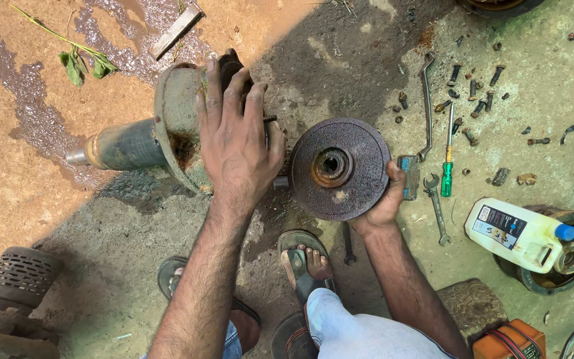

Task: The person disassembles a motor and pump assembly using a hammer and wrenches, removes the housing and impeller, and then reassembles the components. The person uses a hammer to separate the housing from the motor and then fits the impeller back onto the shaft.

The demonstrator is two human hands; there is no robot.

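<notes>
**Head view: rusted pump impeller held at its rim, casing steadied alongside**

Head view looks straight down at a concrete floor [340,279] where a person squats in sandals.

Right hand [383,203]: curled around the lower right edge of a round, rust-brown impeller disc [340,168], thumb over the face, fingers hidden beneath. The disc sits on edge or slightly tilted toward the camera; which, I cannot tell. Its centre hub [331,167] is a rusty ring around a dark bore.

Left hand [237,136]: spread flat, fingers extended, pressing on the flange of a grey-green pump casing [174,126] that lies on its side just left of the disc. It is not closed around anything. A cylindrical shaft housing [124,143] runs away to the left of this hand.

Handling judgement: the disc looks like cast metal, so heavy for its size, rigid, and rough with corrosion rather than slippery. Rust flakes and grit may loosen under the fingers. Its rim offers the surest hold, best taken with both hands at opposite edges; the hub bore is a second purchase point. The casing looks heavier still and liable to roll.

Right of the right hand: a blue-handled tool [408,176], an open-ended spanner [436,206], a green-and-yellow screwdriver [448,156], scattered bolts [473,90], and a white plastic jug [516,233].
</notes>
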